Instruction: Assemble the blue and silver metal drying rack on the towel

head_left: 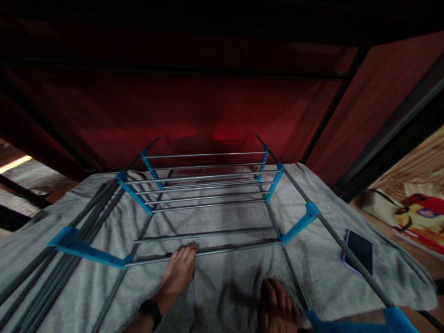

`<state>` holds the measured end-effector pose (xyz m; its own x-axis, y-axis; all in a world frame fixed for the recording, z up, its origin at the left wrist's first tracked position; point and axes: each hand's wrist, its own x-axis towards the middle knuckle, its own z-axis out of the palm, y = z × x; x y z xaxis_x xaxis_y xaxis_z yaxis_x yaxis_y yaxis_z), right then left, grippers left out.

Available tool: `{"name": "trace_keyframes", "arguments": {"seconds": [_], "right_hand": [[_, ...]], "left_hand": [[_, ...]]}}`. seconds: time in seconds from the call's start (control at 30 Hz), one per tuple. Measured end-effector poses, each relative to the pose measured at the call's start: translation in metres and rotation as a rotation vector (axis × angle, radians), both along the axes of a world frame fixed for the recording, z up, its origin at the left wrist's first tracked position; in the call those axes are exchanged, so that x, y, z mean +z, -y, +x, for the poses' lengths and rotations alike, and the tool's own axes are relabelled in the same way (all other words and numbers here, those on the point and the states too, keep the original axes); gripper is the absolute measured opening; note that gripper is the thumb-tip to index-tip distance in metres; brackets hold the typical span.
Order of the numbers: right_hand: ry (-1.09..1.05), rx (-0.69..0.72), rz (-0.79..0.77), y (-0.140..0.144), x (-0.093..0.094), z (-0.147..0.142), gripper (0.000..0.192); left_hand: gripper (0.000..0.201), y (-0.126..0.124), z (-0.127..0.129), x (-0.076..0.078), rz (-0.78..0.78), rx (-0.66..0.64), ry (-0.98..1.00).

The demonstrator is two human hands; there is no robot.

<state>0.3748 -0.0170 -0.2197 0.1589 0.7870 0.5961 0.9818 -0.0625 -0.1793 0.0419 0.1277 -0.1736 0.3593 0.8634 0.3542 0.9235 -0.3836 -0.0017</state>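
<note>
Dim red wall behind; grey towel (222, 286) under folded drying rack (208, 199), left hand (178, 273) and right hand (277, 300) flat, released; phone (360, 252) beside.

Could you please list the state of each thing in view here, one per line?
Drying rack: lying on the towel, side wing folded in at the left.
Grey towel: spread flat under the rack, slightly wrinkled.
Phone: lying on the towel, screen dark, beside a rack bar.
Left hand: open, palm down, fingers touching a rack rod.
Right hand: open, flat on the towel, holding nothing.
</note>
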Motion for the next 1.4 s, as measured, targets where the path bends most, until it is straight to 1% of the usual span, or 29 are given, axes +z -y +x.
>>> {"name": "trace_keyframes", "arguments": {"seconds": [0.13, 0.33, 0.6, 0.73, 0.87, 1.0, 1.23, 1.4], "right_hand": [[0.016, 0.0, 0.018, 0.001, -0.001, 0.004, 0.038], [0.078, 0.054, 0.059, -0.002, -0.005, 0.011, 0.039], [0.16, 0.021, 0.087, -0.006, -0.012, 0.018, 0.038], [0.117, 0.019, 0.026, -0.005, -0.006, 0.016, 0.04], [0.038, 0.001, -0.043, -0.003, 0.003, 0.008, 0.041], [-0.01, -0.002, -0.068, -0.002, 0.008, 0.005, 0.041], [-0.055, -0.005, -0.104, -0.003, 0.012, 0.004, 0.04], [-0.081, 0.011, -0.105, -0.004, 0.016, 0.002, 0.04]], "left_hand": [[0.04, 0.002, 0.006, 0.005, 0.01, 0.003, 0.014], [0.04, 0.004, 0.011, 0.015, -0.033, -0.007, 0.02], [0.038, 0.006, 0.017, 0.021, -0.119, 0.007, 0.045], [0.038, 0.005, 0.019, 0.023, -0.169, 0.008, 0.064], [0.04, 0.003, 0.018, 0.021, -0.179, -0.008, 0.076], [0.04, 0.002, 0.017, 0.022, -0.177, -0.025, 0.088], [0.033, -0.001, 0.019, 0.03, -0.188, -0.046, 0.091], [0.033, -0.004, 0.019, 0.027, -0.176, -0.035, 0.077]]}}
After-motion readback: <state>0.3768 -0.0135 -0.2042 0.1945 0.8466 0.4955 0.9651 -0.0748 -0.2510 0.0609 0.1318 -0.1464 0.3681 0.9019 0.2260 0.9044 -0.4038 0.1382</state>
